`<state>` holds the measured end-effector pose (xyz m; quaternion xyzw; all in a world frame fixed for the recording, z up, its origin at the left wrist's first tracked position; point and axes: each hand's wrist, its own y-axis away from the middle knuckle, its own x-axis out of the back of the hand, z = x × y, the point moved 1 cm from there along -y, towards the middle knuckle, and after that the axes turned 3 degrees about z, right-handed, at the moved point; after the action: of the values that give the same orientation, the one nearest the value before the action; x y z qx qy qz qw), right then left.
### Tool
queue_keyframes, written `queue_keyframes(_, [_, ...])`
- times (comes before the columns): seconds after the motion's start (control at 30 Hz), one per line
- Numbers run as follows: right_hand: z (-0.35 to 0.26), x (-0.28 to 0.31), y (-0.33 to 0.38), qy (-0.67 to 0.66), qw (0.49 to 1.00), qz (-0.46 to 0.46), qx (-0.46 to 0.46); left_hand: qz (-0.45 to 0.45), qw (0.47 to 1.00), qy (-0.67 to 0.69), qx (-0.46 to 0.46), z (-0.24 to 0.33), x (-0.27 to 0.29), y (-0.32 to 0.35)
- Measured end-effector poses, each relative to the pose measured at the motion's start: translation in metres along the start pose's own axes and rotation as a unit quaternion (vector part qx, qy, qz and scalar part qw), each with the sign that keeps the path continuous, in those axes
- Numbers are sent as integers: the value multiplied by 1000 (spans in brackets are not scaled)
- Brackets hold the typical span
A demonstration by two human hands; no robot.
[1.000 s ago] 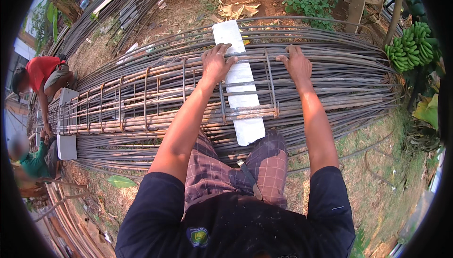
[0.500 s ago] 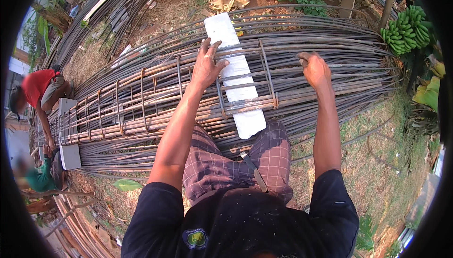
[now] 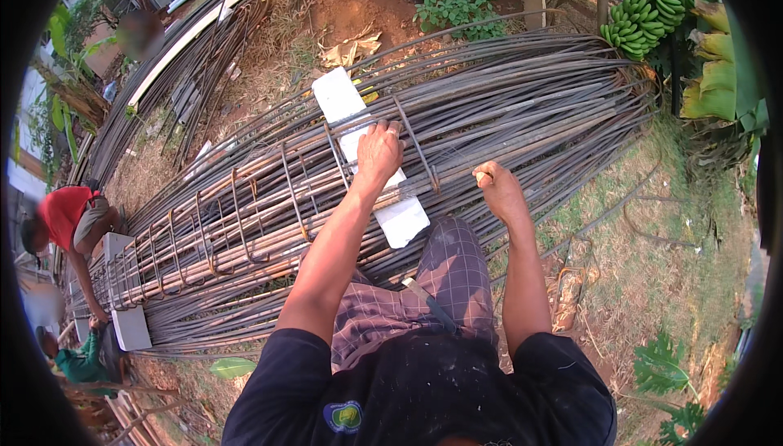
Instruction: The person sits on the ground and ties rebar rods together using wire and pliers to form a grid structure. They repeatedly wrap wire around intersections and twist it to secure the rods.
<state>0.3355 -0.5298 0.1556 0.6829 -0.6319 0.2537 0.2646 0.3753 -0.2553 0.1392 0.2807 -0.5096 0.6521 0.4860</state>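
Observation:
A long cage of rusty steel bars (image 3: 245, 234) with square stirrups (image 3: 287, 189) lies over a thick heap of loose rebar (image 3: 530, 95). Under the cage's near end, a white block (image 3: 405, 222) lies crosswise. My left hand (image 3: 381, 152) is over the bars above this block, its fingers bent down and closed; what they grip is hidden. To the right, my right hand (image 3: 502, 191) is held closed above the loose bars, thumb pressed to the fingers, and any small thing inside cannot be made out. A narrow dark tool with a pale end (image 3: 431, 306) lies across my lap.
At the far left, a person in a red shirt (image 3: 64, 216) bends toward the cage beside pale blocks (image 3: 130, 328); another in green (image 3: 79, 362) is near. Green bananas (image 3: 644, 12) hang at the upper right. Further rebar (image 3: 155, 111) lies at the upper left.
My view has swung, shifting the scene. My left hand, earlier spread over the block, has come down nearer with fingers bent in. My right hand has come nearer to me, still closed.

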Motion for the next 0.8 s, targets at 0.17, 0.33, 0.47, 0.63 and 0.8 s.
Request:
queue_keyframes(0.17, [8, -6, 1, -16, 1000, -8, 13, -112, 980, -103, -131, -33, -14, -7])
queue_keyframes(0.33, [52, -17, 13, -50, 998, -38, 21, 19, 995, -83, -53, -55, -22, -24])
queue_keyframes(0.47, [112, -20, 26, -116, 992, -47, -12, 0, 996, -69, -59, -50, -46, -23])
queue_keyframes(0.63, [85, -24, 43, -160, 981, -81, -78, 53, 996, -60, -28, -54, -45, -5])
queue_keyframes(0.8, [52, -6, 49, -181, 982, -31, -46, 58, 997, 52, 21, -21, -24, 5])
